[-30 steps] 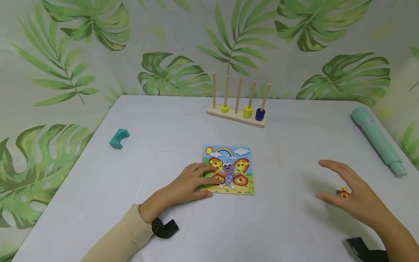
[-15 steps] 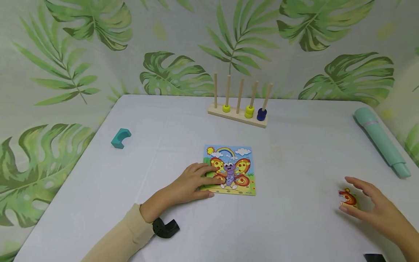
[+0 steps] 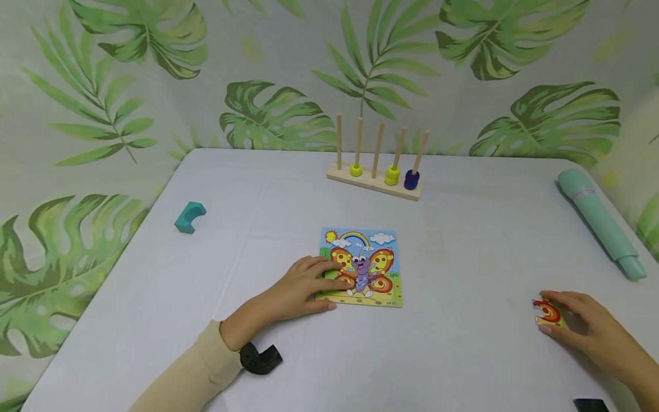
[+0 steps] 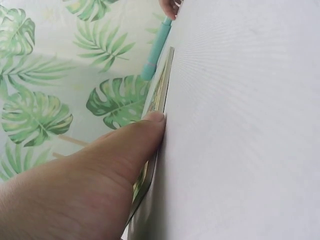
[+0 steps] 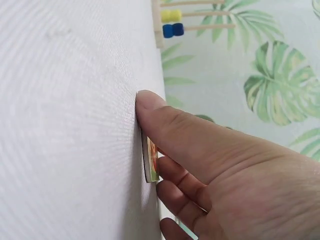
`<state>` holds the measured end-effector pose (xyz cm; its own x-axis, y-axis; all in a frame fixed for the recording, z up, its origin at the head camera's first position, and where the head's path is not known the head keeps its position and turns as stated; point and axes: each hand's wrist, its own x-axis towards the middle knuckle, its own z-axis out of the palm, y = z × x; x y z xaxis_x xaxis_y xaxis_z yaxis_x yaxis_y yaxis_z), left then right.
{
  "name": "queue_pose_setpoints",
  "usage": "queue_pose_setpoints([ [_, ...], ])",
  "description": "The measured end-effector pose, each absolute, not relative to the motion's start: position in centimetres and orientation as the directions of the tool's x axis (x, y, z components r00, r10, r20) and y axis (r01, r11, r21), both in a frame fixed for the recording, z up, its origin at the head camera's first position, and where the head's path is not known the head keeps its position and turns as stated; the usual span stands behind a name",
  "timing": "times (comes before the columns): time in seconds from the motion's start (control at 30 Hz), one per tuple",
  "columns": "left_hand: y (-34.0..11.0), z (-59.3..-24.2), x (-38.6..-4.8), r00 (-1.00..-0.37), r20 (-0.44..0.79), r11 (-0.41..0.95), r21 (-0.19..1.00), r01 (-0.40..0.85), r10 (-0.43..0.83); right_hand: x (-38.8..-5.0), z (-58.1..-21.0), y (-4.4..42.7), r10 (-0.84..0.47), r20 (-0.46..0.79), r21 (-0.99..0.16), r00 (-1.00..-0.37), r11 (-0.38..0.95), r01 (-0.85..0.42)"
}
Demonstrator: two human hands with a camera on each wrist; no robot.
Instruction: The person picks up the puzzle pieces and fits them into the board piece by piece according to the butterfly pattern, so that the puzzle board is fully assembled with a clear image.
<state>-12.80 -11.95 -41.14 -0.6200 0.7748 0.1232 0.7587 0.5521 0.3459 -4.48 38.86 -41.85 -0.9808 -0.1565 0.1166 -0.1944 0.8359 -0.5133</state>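
A square puzzle board (image 3: 383,260) with a butterfly picture lies flat on the white table. My left hand (image 3: 293,289) rests on its left part with fingers spread, covering some of the picture. In the left wrist view the thumb (image 4: 145,130) touches the board's edge. At the right, a small puzzle piece (image 3: 550,313) with a red and yellow pattern lies on the table. My right hand (image 3: 592,329) pinches it between thumb and fingers at opposite edges. In the right wrist view, the thumb hides much of the piece (image 5: 151,160).
A wooden peg stand (image 3: 373,182) with yellow and dark blue rings stands at the back. A teal arch block (image 3: 190,217) lies at the left. Along the right edge is a mint-green stick-shaped object (image 3: 599,220). A leaf-patterned cloth (image 3: 278,34) hangs behind the table (image 3: 247,194).
My right hand has moved right and down to the small puzzle piece, and its fingers have closed in on the edges. My left hand has stayed on the puzzle board.
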Motion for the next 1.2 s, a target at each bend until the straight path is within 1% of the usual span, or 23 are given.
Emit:
queue_pose_setpoints([
  [0.27, -11.9, -41.0, -12.7, -0.623, 0.117, 0.556, 0.345, 0.756, 0.773, -4.5, -41.5, 38.8, -0.153, 0.12, -0.492, -0.981, 0.849, -0.193],
  [0.37, -11.9, -41.0, -12.7, -0.623, 0.118, 0.555, 0.349, 0.755, 0.773, -4.6, -41.4, 38.7, -0.162, 0.152, -0.484, -0.975, 0.848, -0.216],
  [0.53, -11.9, -40.9, -12.6, -0.622, 0.118, 0.553, 0.352, 0.755, 0.774, -4.8, -41.5, 38.6, -0.179, 0.221, -0.511, -0.959, 0.816, -0.27],
  [0.87, -11.9, -41.0, -12.7, -0.623, 0.109, 0.555, 0.356, 0.752, 0.775, -4.7, -41.5, 38.2, -0.199, 0.263, -0.518, -0.944, 0.797, -0.312],
  [1.03, -11.9, -41.0, -12.7, -0.623, 0.108, 0.556, 0.353, 0.752, 0.775, -4.7, -39.9, 36.4, -0.226, 0.291, -0.528, -0.93, 0.773, -0.353],
  [1.2, -11.9, -41.0, -12.7, -0.625, 0.103, 0.559, 0.351, 0.751, 0.774, -5.4, -37.5, 32.4, -0.278, 0.324, -0.546, -0.904, 0.725, -0.419],
])
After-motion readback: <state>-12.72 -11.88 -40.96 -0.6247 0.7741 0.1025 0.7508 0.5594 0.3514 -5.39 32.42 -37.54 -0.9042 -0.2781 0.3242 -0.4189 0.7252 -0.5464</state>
